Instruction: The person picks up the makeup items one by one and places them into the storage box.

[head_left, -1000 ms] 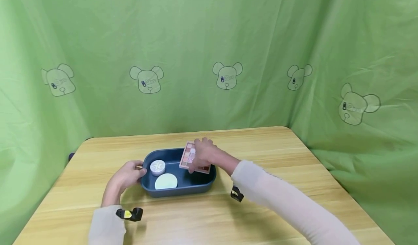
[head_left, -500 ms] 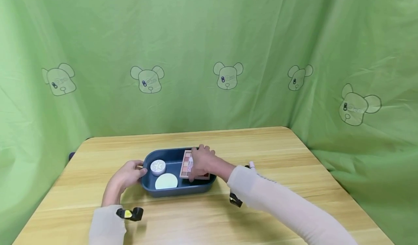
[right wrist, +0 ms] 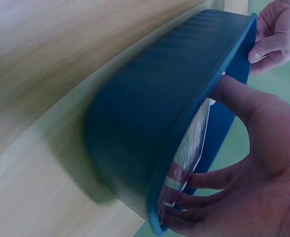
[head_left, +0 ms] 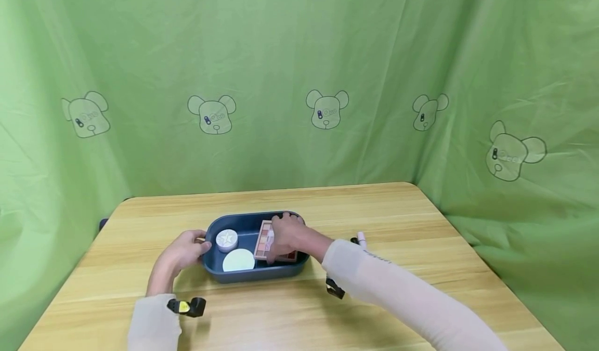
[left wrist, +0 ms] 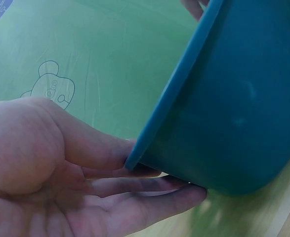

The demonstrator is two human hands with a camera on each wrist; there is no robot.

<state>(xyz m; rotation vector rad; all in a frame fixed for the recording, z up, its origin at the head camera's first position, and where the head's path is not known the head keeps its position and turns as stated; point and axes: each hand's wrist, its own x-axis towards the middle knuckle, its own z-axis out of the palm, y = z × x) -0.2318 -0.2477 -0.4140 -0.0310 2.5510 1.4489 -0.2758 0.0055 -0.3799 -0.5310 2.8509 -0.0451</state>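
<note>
Gripping the end of the blue tray point(head_left: 255, 276) on the counter point(head_left: 281, 309), it's the left hand point(head_left: 184, 249), thumb at the rim! Just inside from it sits the star-topped pot point(head_left: 226, 241), then the white disc point(head_left: 239, 260) between the hands: two items in, neither held. Next, the palette point(head_left: 262, 242), down within the tray's walls, grasped by the right hand point(head_left: 286, 236): nearly placed, I'd judge, with letting go left to do. Touching the tray's floor? Can't tell. Beyond the right hand, a pale tube point(head_left: 362, 239) lies outside the tray, partly hidden behind the sleeve point(head_left: 398, 288).
</note>
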